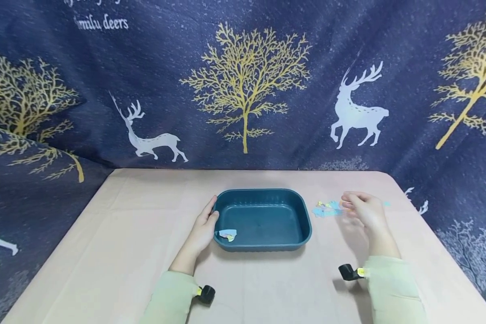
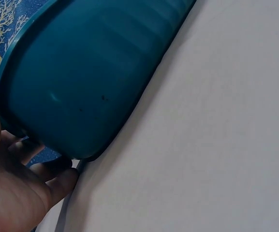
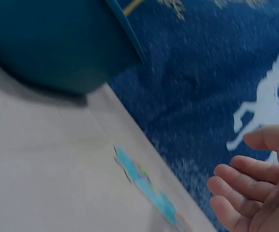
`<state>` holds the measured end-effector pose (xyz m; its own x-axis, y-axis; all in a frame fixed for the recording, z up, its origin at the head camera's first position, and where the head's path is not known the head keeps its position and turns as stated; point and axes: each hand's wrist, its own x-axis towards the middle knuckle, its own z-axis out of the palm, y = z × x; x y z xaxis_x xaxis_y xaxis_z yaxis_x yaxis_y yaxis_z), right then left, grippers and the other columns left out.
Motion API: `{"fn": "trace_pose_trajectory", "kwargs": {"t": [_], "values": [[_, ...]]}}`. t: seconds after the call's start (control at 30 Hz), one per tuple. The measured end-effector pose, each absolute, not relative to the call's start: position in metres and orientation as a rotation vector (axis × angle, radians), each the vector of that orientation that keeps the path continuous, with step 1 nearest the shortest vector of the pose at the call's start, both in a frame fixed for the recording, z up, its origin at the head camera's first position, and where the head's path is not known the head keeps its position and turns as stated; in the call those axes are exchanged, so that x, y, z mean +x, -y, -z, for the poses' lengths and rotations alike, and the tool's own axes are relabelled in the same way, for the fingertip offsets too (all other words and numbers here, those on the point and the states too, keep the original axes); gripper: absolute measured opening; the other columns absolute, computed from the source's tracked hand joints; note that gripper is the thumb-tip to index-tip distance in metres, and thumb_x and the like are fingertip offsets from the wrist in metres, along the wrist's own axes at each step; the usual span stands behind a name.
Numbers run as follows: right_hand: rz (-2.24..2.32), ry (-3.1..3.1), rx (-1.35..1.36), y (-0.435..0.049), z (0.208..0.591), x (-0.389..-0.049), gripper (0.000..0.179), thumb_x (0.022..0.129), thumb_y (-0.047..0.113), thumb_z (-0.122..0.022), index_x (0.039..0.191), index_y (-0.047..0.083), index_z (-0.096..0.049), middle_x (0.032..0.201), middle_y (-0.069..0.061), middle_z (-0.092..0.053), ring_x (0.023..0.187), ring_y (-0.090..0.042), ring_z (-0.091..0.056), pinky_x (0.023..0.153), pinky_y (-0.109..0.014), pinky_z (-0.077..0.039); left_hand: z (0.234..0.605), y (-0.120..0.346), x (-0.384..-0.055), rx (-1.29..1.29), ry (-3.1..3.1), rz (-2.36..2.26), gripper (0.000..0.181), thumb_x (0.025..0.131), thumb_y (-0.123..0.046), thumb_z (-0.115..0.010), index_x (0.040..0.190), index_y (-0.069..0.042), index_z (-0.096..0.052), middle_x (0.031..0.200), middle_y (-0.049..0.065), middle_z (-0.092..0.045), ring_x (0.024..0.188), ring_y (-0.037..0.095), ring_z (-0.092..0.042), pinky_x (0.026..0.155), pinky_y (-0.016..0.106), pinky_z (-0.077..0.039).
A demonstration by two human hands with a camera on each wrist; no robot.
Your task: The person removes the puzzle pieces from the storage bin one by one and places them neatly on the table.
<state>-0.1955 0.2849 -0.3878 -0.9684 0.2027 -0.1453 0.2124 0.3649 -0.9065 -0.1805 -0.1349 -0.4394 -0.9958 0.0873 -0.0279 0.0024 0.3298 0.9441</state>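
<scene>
A dark teal plastic basin (image 1: 263,220) stands on the table. My left hand (image 1: 204,227) grips its left end, thumb at the rim; in the left wrist view the fingers (image 2: 57,176) reach round the basin's outer wall. A light blue scrap of paper (image 1: 228,234) with a yellow patch lies in the front left corner of the basin. To the right of the basin is a cluster of light blue paper scraps (image 1: 326,209) with yellow bits. My right hand (image 1: 366,211) hovers at these scraps, fingers loosely bent; the right wrist view shows nothing between thumb and fingers (image 3: 248,186).
A pale pink cloth covers the table (image 1: 117,234). Another small blue scrap (image 1: 386,204) lies right of my right hand. Behind the table hangs a dark blue curtain (image 1: 263,157) printed with deer and trees. Black wrist cameras (image 1: 206,294) sit on both sleeves.
</scene>
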Motion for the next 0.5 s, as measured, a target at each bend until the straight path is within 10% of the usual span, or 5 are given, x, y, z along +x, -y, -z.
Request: {"fn": "trace_pose_trajectory", "kwargs": {"t": [0.23,0.5], "values": [[1.586,-2.665,0.185,-0.257,0.38,-0.199,0.06,0.097,0.046,-0.044,0.136,-0.001,-0.047,0.13,-0.02,-0.057,0.091,0.004,-0.063,0.082,-0.026,-0.057,0.44,0.135,-0.18,0.085,-2.497,-1.78,0.051,0.103,-0.02,-0.031,0.152,-0.016,-0.019,0.159,0.004,-0.018,0.147,0.025,-0.013,0.12,0.046,-0.014],[1.565,-2.689,0.034,-0.228,0.374,-0.203,0.052,0.097,0.037,-0.051,0.13,-0.003,-0.053,0.125,-0.025,-0.059,0.094,-0.007,-0.067,0.083,-0.033,-0.057,0.44,0.135,-0.18,0.079,-2.494,-1.777,0.051,0.103,-0.022,-0.03,0.152,-0.017,-0.019,0.159,0.004,-0.017,0.147,0.025,-0.013,0.12,0.045,-0.014]]}}
